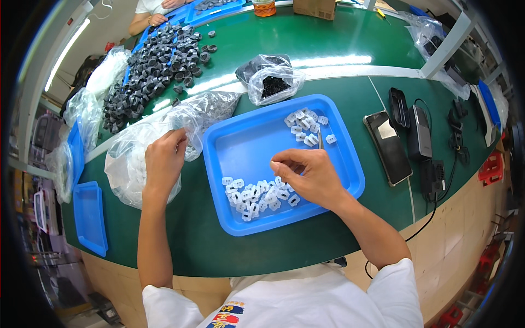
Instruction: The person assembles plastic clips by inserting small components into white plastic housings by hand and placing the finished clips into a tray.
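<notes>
A blue tray (229, 153) lies in front of me with small white plastic parts in two groups: one pile (257, 198) at its near left, another (303, 124) at its far right. My right hand (311, 177) is over the tray, closed, thumb and forefinger together. A thin metal tool that looks like tweezers (320, 139) sticks up from behind its knuckles. To the left, my left hand (165, 158) hovers over a clear plastic bag (128, 164) of pale parts, its fingertips pinched together. Anything between those fingertips is too small to make out.
Beyond the tray stands an open bag of small black parts (273, 86). Dark grey caps (158, 65) are heaped at the far left. A phone (387, 147) and black chargers with cables (420, 134) lie at right. An empty blue tray (90, 218) sits at left; a co-worker's hand (158, 19) is beyond.
</notes>
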A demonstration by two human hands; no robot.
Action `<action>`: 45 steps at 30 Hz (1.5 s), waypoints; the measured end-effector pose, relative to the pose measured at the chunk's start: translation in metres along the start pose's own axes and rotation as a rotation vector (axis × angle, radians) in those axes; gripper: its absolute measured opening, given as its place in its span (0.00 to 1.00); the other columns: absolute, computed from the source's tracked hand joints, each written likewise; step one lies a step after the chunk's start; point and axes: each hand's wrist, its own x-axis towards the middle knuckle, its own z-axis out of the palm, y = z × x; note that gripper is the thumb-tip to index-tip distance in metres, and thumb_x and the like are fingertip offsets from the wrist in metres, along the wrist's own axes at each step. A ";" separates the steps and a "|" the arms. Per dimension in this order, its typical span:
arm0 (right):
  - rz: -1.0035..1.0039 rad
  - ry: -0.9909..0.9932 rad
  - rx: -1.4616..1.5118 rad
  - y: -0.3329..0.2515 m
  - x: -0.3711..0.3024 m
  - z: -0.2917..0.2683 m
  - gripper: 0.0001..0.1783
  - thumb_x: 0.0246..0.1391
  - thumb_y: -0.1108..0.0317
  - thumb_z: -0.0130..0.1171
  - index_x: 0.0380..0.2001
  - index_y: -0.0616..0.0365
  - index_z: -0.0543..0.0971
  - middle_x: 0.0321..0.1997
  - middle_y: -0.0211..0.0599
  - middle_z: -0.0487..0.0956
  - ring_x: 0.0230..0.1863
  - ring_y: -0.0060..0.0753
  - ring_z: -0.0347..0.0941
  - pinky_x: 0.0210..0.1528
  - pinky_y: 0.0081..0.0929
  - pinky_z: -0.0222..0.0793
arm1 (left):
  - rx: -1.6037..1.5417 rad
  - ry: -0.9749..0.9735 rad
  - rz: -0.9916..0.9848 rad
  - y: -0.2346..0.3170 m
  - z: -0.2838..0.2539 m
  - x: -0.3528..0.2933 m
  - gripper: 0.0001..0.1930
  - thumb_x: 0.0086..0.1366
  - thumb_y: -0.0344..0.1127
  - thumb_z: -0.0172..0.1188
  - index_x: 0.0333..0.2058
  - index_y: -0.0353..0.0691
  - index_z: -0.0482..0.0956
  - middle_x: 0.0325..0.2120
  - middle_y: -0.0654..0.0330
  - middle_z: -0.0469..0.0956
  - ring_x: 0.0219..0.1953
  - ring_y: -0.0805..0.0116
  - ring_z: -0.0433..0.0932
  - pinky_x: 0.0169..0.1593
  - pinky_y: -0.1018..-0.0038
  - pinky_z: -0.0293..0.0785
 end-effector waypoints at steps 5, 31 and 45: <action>-0.032 -0.009 -0.001 0.000 0.000 0.001 0.09 0.53 0.69 0.60 0.32 0.65 0.81 0.25 0.40 0.81 0.23 0.26 0.76 0.28 0.23 0.72 | -0.014 0.029 0.020 -0.003 0.002 -0.002 0.08 0.56 0.26 0.58 0.36 0.37 0.80 0.30 0.55 0.80 0.29 0.57 0.80 0.33 0.67 0.73; -0.230 -0.252 0.154 -0.012 -0.012 0.017 0.14 0.51 0.73 0.63 0.42 0.59 0.78 0.35 0.37 0.77 0.33 0.29 0.77 0.29 0.23 0.76 | -0.908 0.086 0.018 0.104 0.015 -0.079 0.29 0.51 0.15 0.64 0.53 0.35 0.70 0.50 0.49 0.69 0.35 0.66 0.82 0.37 0.75 0.80; 0.014 -0.026 0.246 -0.006 -0.006 0.002 0.07 0.56 0.70 0.59 0.33 0.64 0.77 0.23 0.34 0.79 0.22 0.20 0.76 0.25 0.18 0.71 | -0.140 -0.122 0.169 0.065 -0.010 -0.043 0.15 0.53 0.23 0.62 0.42 0.38 0.79 0.34 0.58 0.80 0.44 0.63 0.76 0.54 0.61 0.66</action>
